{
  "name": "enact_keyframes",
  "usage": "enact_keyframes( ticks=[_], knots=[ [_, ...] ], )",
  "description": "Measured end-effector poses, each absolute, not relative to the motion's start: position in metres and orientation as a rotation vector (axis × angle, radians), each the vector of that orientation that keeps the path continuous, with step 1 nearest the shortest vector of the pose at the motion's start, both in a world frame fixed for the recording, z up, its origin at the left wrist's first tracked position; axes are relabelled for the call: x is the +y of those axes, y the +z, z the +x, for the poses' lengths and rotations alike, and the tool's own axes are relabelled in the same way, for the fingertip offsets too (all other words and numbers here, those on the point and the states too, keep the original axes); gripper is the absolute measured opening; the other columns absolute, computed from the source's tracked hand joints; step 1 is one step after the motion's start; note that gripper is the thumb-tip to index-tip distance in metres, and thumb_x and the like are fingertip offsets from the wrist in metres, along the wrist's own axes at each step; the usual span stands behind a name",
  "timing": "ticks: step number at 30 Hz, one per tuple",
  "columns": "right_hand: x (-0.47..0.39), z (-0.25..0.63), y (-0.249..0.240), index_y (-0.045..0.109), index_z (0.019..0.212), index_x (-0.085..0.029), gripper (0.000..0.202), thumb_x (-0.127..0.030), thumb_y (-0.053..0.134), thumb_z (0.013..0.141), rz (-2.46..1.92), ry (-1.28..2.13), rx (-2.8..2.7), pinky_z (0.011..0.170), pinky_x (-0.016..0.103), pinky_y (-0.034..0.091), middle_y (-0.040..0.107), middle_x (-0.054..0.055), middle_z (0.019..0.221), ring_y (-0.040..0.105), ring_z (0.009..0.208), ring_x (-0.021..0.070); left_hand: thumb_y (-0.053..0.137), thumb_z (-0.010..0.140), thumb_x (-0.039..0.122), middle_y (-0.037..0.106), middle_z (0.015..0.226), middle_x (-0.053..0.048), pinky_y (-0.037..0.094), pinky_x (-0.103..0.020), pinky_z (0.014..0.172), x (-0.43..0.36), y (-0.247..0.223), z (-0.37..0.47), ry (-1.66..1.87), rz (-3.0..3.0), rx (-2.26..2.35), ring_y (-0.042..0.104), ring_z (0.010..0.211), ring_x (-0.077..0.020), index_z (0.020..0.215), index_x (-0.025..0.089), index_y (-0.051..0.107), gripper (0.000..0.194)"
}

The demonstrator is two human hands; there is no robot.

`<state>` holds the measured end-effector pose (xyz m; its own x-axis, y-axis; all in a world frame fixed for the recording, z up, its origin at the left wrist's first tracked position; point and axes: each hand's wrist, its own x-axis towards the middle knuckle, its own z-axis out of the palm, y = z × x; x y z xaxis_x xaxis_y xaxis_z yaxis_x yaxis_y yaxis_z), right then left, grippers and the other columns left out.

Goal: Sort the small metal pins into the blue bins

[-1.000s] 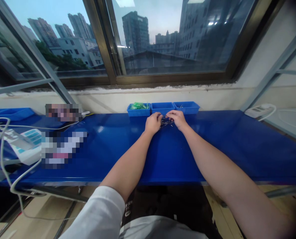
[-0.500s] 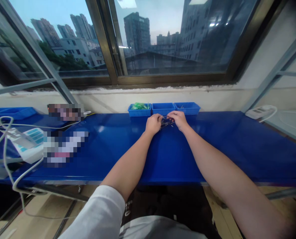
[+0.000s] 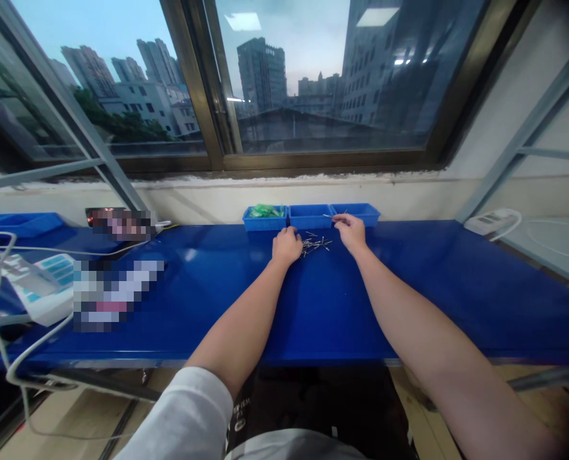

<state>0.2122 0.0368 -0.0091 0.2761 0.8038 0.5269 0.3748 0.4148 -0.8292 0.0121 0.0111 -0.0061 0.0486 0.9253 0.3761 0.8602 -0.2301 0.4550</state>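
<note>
Several thin metal pieces (image 3: 318, 243) lie in a loose pile on the blue table (image 3: 313, 306). My left hand (image 3: 287, 246) is at the pile's left side, its fingers closed around a small dark item that sticks up near the fingertips and is too small to name. Just in front of the right blue bin (image 3: 371, 216), my right hand (image 3: 350, 231) pinches a thin metal piece (image 3: 329, 216) that points left toward the middle blue bin (image 3: 310, 216). Green items (image 3: 266, 210) fill the left blue bin (image 3: 253, 223).
At the left are a white device (image 3: 49, 287) with cables, blurred items and more blue trays (image 3: 25, 223). A white power strip (image 3: 490, 221) lies at the right end. Grey metal frame posts stand on both sides, and a window is behind the table.
My hands have moved apart. The right one has risen toward the bins with a metal piece, the left has shifted slightly left, and the pile now shows on the table between them.
</note>
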Motion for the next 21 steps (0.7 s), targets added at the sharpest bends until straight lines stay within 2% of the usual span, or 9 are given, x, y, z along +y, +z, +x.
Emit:
enact_keyframes(
  ticks=[5,9,15,18,21],
  knots=[
    [0.038,0.221,-0.006,0.068,0.098,-0.014,0.036,-0.018,0.053,0.066,-1.394,0.171,-1.316,0.091,0.041,0.042,0.070,0.010,0.095,0.058,0.096,0.0256,0.040,0.090,0.040,0.060,0.117,-0.014,0.041,-0.038,0.091,0.011,-0.006,0.014,0.799,2.238,1.849,0.056,0.110,-0.0276,0.111,0.017,0.058,0.036],
    [0.034,0.222,-0.002,0.065,0.106,-0.015,0.039,-0.020,0.052,0.070,-1.536,0.119,-1.303,0.096,0.046,0.037,0.067,0.011,0.102,0.050,0.107,0.0287,0.038,0.087,0.058,0.057,0.125,-0.014,0.040,-0.038,0.093,0.008,-0.006,0.016,0.708,2.311,1.763,0.054,0.114,-0.0280,0.115,0.018,0.057,0.053],
    [0.034,0.218,-0.006,0.050,0.131,-0.020,0.064,-0.024,0.059,0.067,-1.635,0.148,-1.400,0.097,0.054,0.031,0.054,0.012,0.127,0.036,0.120,0.0358,0.034,0.080,0.072,0.044,0.140,-0.015,0.030,-0.043,0.104,0.006,-0.007,0.017,0.597,2.379,1.693,0.039,0.130,-0.0312,0.126,0.020,0.051,0.072],
    [0.034,0.216,-0.010,0.046,0.133,-0.022,0.067,-0.026,0.059,0.068,-1.630,0.086,-1.480,0.095,0.056,0.032,0.048,0.011,0.134,0.034,0.121,0.0364,0.032,0.079,0.074,0.040,0.143,-0.015,0.026,-0.044,0.107,0.005,-0.008,0.017,0.555,2.375,1.693,0.034,0.133,-0.0310,0.130,0.020,0.048,0.076],
    [0.030,0.209,-0.011,0.054,0.126,-0.022,0.058,-0.027,0.058,0.068,-1.609,0.020,-1.593,0.094,0.053,0.034,0.050,0.010,0.132,0.037,0.117,0.0352,0.032,0.077,0.076,0.036,0.145,-0.015,0.023,-0.046,0.108,0.004,-0.007,0.018,0.501,2.392,1.681,0.029,0.136,-0.0310,0.132,0.021,0.046,0.079]
  ],
)
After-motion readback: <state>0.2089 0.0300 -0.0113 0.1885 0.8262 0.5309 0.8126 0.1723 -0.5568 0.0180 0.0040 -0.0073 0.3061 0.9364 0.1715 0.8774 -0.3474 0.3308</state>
